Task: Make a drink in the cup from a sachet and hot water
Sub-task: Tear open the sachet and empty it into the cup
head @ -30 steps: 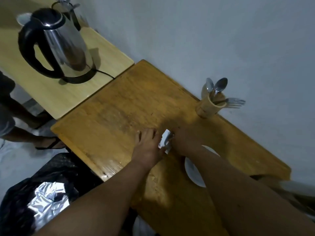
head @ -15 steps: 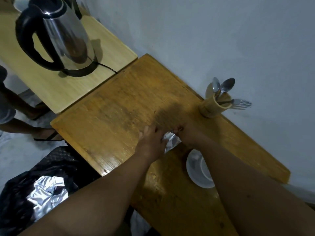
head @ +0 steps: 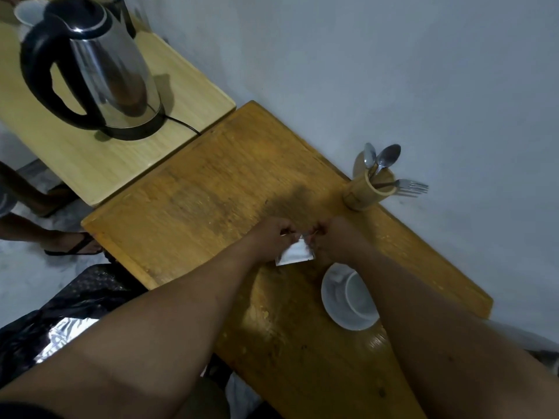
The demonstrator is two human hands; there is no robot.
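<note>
A small silver sachet [head: 295, 254] hangs between my two hands above the brown wooden table [head: 211, 201]. My left hand [head: 273, 234] pinches its top left corner, and my right hand [head: 335, 234] pinches the top right corner close beside it. A white cup [head: 361, 297] stands on a white saucer [head: 332, 300] just under my right forearm, which hides part of it. The steel kettle [head: 102, 71] with a black handle sits on its base on the paler table at the far left.
A bamboo holder [head: 367, 190] with two spoons and a fork stands by the wall. A black bag with crumpled foil [head: 65, 337] lies at the lower left. Another person's legs and a sandal [head: 72, 244] are by the table's left edge. A white cup [head: 28, 13] stands behind the kettle.
Both hands have lifted the sachet off the table and now pinch its top edge, so it hangs flat. The view has shifted, showing more of the cup and saucer.
</note>
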